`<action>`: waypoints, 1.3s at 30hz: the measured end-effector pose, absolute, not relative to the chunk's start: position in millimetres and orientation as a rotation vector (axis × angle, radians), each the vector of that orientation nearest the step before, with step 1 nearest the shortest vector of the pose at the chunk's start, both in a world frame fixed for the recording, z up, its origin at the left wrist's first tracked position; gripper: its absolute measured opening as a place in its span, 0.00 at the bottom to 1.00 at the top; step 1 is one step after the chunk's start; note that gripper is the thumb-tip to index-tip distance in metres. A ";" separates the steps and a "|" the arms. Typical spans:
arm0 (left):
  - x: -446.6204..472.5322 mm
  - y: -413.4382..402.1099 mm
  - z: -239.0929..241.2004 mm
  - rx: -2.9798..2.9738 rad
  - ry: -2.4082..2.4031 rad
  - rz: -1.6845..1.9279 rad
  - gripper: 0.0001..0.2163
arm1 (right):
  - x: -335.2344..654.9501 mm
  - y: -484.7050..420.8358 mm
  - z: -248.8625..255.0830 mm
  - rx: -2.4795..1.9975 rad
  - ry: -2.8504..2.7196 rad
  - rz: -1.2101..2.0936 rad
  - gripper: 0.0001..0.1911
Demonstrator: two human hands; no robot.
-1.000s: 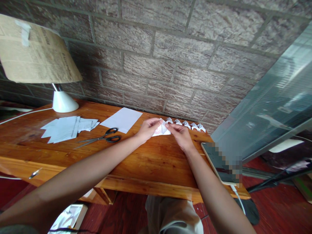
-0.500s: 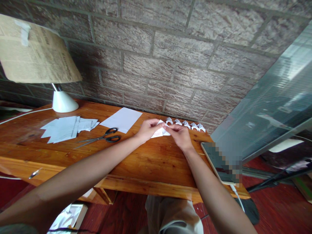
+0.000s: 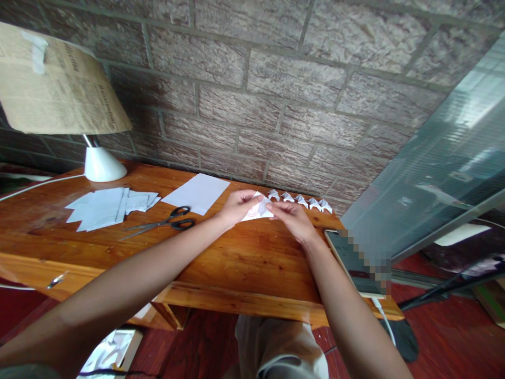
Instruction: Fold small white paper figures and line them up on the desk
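Observation:
Between my two hands is a small white piece of paper (image 3: 258,208) with a round reddish print and a folded part. My left hand (image 3: 237,206) pinches its left side, thumb on top. At the paper's right edge, my right hand (image 3: 292,215) grips it between thumb and fingers. Just behind my right hand stand several folded paper pieces (image 3: 301,200) in a row by the wall. A white sheet (image 3: 197,193) lies flat to the left of my left hand. Black-handled scissors (image 3: 165,223) rest beside that sheet, blades pointing left.
A pile of cut paper (image 3: 104,208) lies on the left of the wooden desk (image 3: 252,268), near a lamp (image 3: 104,164) with a newsprint shade. A tablet (image 3: 355,263) with a white cable sits at the right edge. The brick wall (image 3: 260,105) bounds the back.
The paper has turned slightly in my hands and shows more of its folded surface. My right hand has shifted a little, its thumb now nearer the paper's right edge.

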State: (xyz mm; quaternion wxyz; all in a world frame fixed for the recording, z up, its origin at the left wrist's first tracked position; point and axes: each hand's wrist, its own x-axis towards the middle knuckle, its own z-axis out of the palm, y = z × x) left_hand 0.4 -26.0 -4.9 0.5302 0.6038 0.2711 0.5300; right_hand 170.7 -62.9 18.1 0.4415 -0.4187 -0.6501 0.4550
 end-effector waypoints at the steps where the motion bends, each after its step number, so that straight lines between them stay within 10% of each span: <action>1: 0.0 -26.3 -4.6 1.446 0.653 1.262 0.17 | 171.7 -62.7 18.7 -1.041 -1.625 1.138 0.16; 39: -0.4 -21.5 -12.2 1.482 0.702 1.193 0.20 | 169.2 -62.5 17.1 -1.116 -1.671 0.807 0.21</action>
